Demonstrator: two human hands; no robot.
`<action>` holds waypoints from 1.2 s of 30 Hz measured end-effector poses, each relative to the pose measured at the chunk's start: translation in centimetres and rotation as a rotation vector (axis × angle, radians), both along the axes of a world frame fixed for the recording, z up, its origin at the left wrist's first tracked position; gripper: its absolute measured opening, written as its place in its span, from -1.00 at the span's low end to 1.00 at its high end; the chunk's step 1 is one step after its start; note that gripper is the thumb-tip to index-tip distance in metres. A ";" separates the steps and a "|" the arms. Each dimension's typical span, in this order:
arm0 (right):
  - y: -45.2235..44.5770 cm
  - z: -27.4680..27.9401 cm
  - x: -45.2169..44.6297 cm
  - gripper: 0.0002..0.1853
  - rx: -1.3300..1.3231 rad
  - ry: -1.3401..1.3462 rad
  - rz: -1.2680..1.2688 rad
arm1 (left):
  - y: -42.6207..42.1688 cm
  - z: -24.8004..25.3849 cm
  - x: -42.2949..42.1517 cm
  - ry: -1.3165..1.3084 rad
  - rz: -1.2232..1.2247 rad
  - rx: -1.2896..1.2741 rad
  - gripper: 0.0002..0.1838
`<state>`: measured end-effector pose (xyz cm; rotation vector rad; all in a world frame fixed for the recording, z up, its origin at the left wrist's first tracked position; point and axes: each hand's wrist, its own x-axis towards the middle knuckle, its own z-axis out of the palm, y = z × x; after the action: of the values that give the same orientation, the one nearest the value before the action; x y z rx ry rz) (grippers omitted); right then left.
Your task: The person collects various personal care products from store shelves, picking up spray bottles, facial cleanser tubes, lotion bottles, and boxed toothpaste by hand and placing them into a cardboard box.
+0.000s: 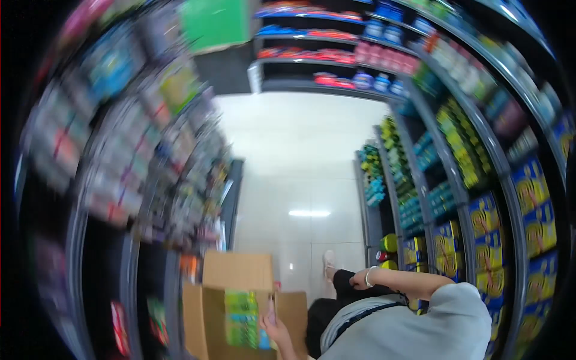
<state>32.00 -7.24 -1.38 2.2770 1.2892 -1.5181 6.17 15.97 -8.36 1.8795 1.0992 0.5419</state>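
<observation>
My left hand [273,329] is at the right side of an open cardboard box [237,271], closed on a narrow pinkish item whose details are blurred. Green and blue packs [241,318] lie inside the box. My right hand [361,279], with a white band at its wrist, rests on my dark-trousered knee; its fingers look loosely spread, and no item shows in it.
Blurred hanging packets [123,159] fill the left shelf. Bottles, green items and yellow-blue boxes [489,249] line the right shelves. A far shelf [312,60] holds red and blue packs. Pale floor tiles [282,144] run between; a light shoe [329,263] stands there.
</observation>
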 end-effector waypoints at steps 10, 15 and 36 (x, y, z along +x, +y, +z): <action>-3.5 -4.2 10.8 -0.65 0.194 0.002 -0.530 | 1.4 2.6 26.9 0.029 -0.484 -0.015 -0.70; -7.1 0.9 20.3 -0.64 0.078 -0.152 -0.647 | -5.0 7.9 40.1 -0.085 -0.763 0.156 -0.72; -6.7 6.2 41.0 -0.69 0.336 -0.539 -1.551 | -1.7 7.8 84.0 0.784 -2.111 0.681 -0.57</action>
<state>73.03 -13.89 4.84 3.6847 -0.6847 -0.5267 90.21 14.26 -0.61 2.6183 -1.1873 -1.2181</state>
